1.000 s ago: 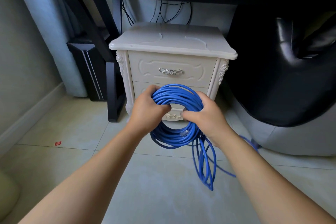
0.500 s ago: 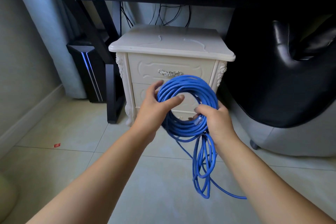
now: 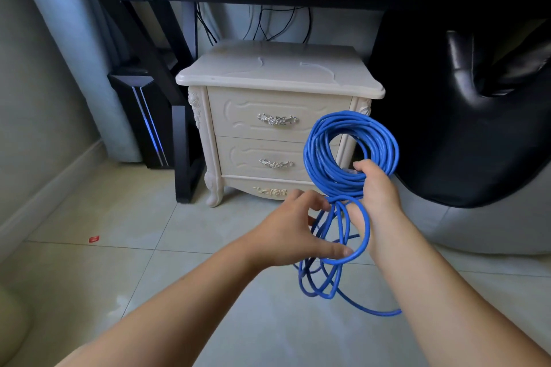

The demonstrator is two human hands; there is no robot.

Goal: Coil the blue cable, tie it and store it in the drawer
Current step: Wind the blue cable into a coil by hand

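Right grip (image 3: 378, 194) on blue cable (image 3: 317, 158), nightstand (image 3: 277, 68) behind

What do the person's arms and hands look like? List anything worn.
No sleeves show: the left arm and right arm are bare to the frame's edge. The left hand and right hand wear no gloves; no rings, watch or bands are visible.

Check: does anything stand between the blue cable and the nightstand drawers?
The top drawer and bottom drawer are both closed. Otherwise nothing visible lies between them and the blue cable gripped by the right hand.
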